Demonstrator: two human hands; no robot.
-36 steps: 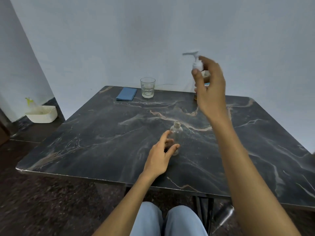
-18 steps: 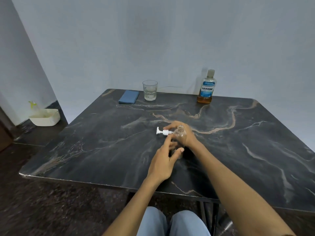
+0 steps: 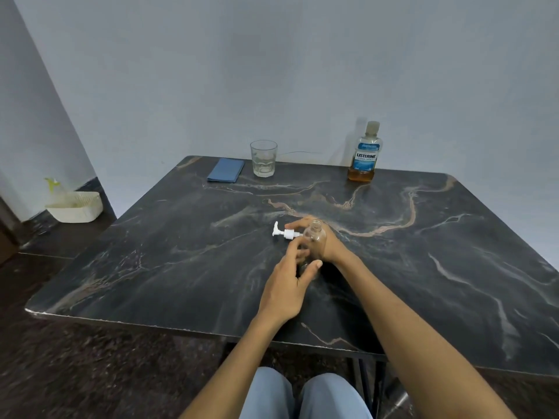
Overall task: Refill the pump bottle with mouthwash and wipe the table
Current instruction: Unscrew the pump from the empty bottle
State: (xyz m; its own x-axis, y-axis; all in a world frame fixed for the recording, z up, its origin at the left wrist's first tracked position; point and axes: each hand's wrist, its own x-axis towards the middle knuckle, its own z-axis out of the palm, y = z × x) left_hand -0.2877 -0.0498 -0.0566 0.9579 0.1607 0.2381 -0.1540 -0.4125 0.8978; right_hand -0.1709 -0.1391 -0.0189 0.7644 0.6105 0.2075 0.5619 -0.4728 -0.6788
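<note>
Pump head (image 3: 284, 233) lying flat on desk (image 3: 151, 267), nozzle pointing away from the right grip (image 3: 328, 243).
Left grip (image 3: 290, 285) holds the upright, empty pump bottle (image 3: 314, 237); right fingers pinch the pump.

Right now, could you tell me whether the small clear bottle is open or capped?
Open. The clear bottle stands upright with its neck bare, and the pump head lies on the table beside it.

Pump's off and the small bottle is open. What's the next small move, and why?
Probably let the right hand release the pump head on the table and reach for the mouthwash bottle: the clear bottle, steadied by the left hand, stands uncapped.
</note>
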